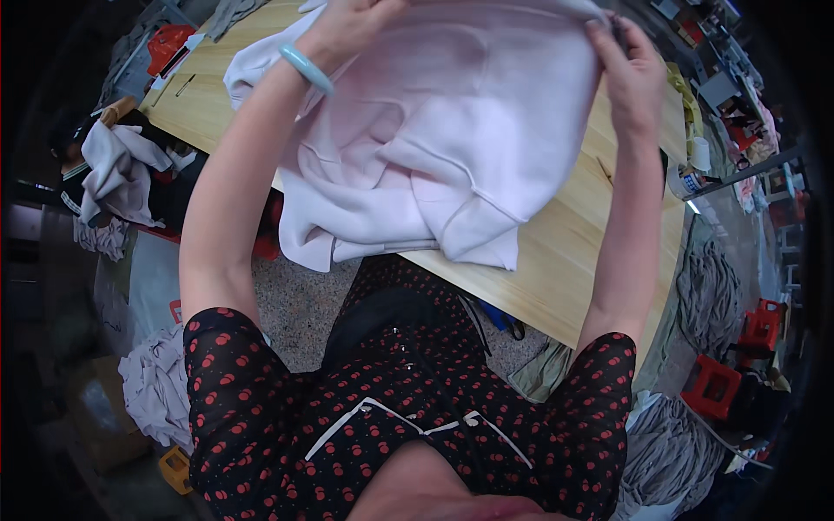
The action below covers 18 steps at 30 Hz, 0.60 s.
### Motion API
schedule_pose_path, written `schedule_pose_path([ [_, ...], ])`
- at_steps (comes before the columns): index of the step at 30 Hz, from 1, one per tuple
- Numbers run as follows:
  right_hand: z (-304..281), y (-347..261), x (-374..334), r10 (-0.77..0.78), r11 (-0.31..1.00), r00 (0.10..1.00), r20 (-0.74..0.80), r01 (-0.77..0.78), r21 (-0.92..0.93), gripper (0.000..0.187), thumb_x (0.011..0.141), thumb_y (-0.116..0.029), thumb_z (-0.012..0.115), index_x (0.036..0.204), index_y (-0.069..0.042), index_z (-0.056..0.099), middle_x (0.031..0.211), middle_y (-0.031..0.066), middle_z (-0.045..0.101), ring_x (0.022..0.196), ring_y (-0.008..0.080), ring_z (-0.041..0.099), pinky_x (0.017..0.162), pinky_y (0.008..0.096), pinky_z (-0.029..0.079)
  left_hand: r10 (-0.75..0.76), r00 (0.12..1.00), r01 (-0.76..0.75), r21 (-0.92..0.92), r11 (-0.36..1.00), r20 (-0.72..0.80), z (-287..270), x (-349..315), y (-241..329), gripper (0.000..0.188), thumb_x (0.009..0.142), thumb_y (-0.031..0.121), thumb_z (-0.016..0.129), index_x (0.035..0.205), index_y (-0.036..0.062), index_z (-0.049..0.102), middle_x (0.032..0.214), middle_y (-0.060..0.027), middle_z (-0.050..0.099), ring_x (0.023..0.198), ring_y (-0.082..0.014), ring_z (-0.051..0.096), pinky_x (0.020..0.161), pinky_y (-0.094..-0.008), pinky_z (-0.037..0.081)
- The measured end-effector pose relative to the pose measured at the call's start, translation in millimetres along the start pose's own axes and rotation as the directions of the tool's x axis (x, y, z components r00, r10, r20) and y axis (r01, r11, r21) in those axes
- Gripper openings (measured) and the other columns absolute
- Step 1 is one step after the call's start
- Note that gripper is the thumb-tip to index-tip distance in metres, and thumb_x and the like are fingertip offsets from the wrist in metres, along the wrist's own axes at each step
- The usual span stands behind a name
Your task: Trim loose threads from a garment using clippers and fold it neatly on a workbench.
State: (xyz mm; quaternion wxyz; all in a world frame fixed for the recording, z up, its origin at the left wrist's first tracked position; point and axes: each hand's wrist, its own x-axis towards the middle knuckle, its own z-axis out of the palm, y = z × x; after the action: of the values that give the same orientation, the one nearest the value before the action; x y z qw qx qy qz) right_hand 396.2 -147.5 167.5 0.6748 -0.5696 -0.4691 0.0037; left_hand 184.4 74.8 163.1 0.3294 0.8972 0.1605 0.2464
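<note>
A large pale pink garment (452,130) with raised seams hangs between my two hands over a light wooden table (556,269). Its lower folds droop past the table's near edge. My left hand (352,30), with a pale blue bangle (306,69) at the wrist, is closed on the garment's upper left part; its fingertips are partly cut off by the upper edge. My right hand (632,74) pinches the upper right corner between thumb and fingers. The garment's far edge is out of view at the top.
Grey cloth heaps lie at the left (156,382) and lower right (669,451). Red plastic stools (712,386) stand on the right. Light garments (122,169) are piled left of the table. A white cup (700,154) sits beyond the table's right side.
</note>
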Motion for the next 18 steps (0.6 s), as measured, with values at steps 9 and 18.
schedule_pose_path([
  [9,-25,-4,-68,0.141,0.989,0.977,0.159,-0.131,-0.076,0.022,0.084,-0.011,0.067,0.104,-0.003,0.064,0.089,-0.0029,0.063,0.080,0.0050,0.055,0.072,0.0186,0.044,-0.089,0.871,0.365,-0.516,0.775,0.483,34,-91,37,0.028,0.092,0.019,0.055,0.113,0.0010,0.060,0.088,0.0017,0.060,0.078,-0.0063,0.053,0.071,-0.0209,0.044],
  [18,-9,25,-122,0.298,0.795,0.946,-0.130,-0.321,-0.514,0.031,0.088,-0.022,0.061,0.114,-0.006,0.056,0.091,0.0054,0.060,0.082,0.0125,0.056,0.074,0.0239,0.044,-0.302,0.761,0.643,-0.605,0.469,0.574,103,-113,18,0.030,0.092,0.016,0.054,0.112,-0.0054,0.059,0.100,-0.0083,0.065,0.084,-0.0103,0.059,0.077,-0.0240,0.048],
])
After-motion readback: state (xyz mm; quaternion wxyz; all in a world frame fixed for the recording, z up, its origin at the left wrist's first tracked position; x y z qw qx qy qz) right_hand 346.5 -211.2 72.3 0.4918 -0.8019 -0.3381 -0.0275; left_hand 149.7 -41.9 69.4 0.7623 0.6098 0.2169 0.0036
